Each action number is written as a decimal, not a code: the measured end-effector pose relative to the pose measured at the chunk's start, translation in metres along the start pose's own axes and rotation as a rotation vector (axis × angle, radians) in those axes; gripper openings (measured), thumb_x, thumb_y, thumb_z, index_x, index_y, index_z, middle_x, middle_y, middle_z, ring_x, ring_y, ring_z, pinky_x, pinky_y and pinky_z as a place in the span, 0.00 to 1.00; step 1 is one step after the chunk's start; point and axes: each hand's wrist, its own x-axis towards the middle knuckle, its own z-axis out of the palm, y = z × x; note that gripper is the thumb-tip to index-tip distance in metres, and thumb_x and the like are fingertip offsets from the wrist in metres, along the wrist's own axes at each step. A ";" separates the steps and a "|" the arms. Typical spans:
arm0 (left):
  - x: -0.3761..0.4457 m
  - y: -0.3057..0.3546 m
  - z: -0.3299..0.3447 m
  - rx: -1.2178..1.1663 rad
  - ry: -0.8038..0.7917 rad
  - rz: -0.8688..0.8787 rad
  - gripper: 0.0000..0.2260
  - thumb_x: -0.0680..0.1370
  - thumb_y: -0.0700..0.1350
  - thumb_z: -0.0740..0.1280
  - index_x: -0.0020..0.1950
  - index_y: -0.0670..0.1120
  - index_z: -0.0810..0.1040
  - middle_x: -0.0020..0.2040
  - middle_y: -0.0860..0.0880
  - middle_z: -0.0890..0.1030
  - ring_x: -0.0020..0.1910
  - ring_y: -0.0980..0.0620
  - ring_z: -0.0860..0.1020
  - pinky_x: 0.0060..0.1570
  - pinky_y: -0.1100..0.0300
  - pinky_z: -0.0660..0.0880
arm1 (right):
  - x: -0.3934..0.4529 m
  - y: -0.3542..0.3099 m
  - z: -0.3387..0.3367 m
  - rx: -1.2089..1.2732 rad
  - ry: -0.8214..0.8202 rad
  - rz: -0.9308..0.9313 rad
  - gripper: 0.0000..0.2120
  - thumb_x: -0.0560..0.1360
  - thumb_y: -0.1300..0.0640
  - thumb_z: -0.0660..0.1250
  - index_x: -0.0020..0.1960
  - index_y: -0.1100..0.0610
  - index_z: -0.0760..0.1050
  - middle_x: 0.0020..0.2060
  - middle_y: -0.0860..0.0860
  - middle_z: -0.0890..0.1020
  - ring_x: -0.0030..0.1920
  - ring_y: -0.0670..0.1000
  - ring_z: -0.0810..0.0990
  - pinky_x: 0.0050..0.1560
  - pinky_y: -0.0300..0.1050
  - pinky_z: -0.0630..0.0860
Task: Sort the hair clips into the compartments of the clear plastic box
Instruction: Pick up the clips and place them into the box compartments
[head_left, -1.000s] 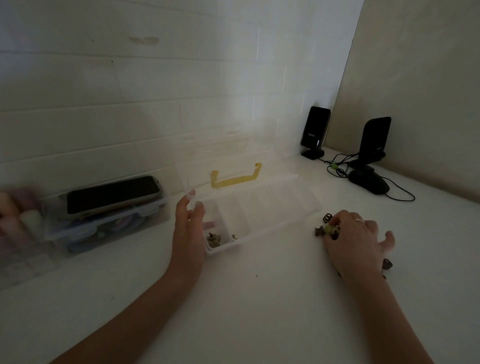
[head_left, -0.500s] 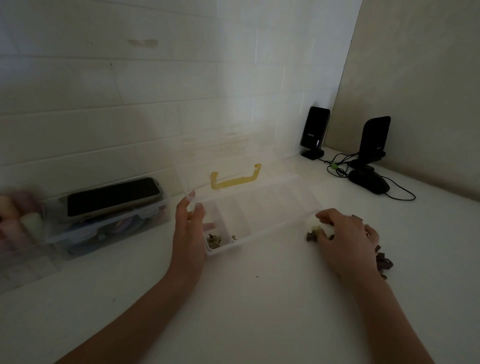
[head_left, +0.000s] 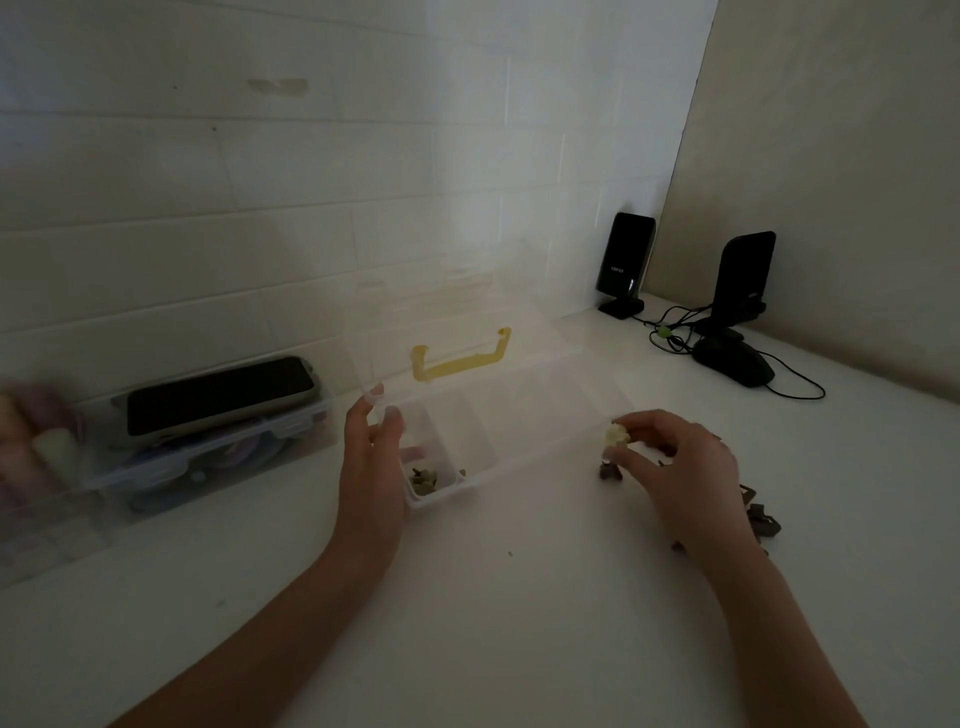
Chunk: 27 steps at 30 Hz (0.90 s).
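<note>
The clear plastic box (head_left: 535, 457) stands open on the white table, its lid with a yellow handle (head_left: 460, 358) leaning back. My left hand (head_left: 371, 462) grips the box's left end at the lid corner. Small dark clips (head_left: 425, 479) lie in the leftmost compartment. My right hand (head_left: 675, 475) pinches a pale yellow hair clip (head_left: 615, 434) between thumb and fingers, just off the box's right front corner. A brown clip (head_left: 608, 470) lies under it, and more dark clips (head_left: 758, 517) lie behind my right hand.
A second clear box (head_left: 208, 457) with a dark phone (head_left: 221, 395) on top sits at the left by the tiled wall. Pastel objects (head_left: 36, 441) blur at the far left. Two black speakers (head_left: 626, 265) (head_left: 743, 280), a mouse (head_left: 735, 361) and cables occupy the back right corner.
My right hand has lifted off the clip pile with the pale yellow clip and moved left toward the box's right end. My left hand stays on the box.
</note>
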 end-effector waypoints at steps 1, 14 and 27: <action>0.000 0.000 0.000 -0.013 0.000 -0.003 0.12 0.81 0.48 0.55 0.62 0.61 0.67 0.51 0.53 0.76 0.44 0.52 0.80 0.40 0.54 0.76 | -0.001 -0.002 0.000 0.082 0.005 -0.015 0.11 0.67 0.53 0.75 0.45 0.42 0.77 0.38 0.35 0.80 0.47 0.45 0.78 0.56 0.55 0.73; -0.006 0.004 0.000 -0.029 -0.078 0.066 0.15 0.81 0.43 0.56 0.59 0.65 0.68 0.54 0.56 0.75 0.43 0.56 0.81 0.42 0.51 0.78 | -0.014 -0.028 0.021 0.265 0.101 -0.272 0.10 0.68 0.52 0.72 0.44 0.47 0.72 0.40 0.40 0.79 0.42 0.44 0.78 0.40 0.35 0.71; -0.009 0.006 0.001 0.007 -0.097 0.132 0.22 0.69 0.46 0.57 0.56 0.71 0.68 0.49 0.70 0.77 0.56 0.49 0.77 0.40 0.64 0.78 | -0.029 -0.054 0.055 0.070 0.027 -0.569 0.12 0.70 0.58 0.70 0.50 0.45 0.73 0.45 0.40 0.81 0.49 0.43 0.74 0.51 0.45 0.69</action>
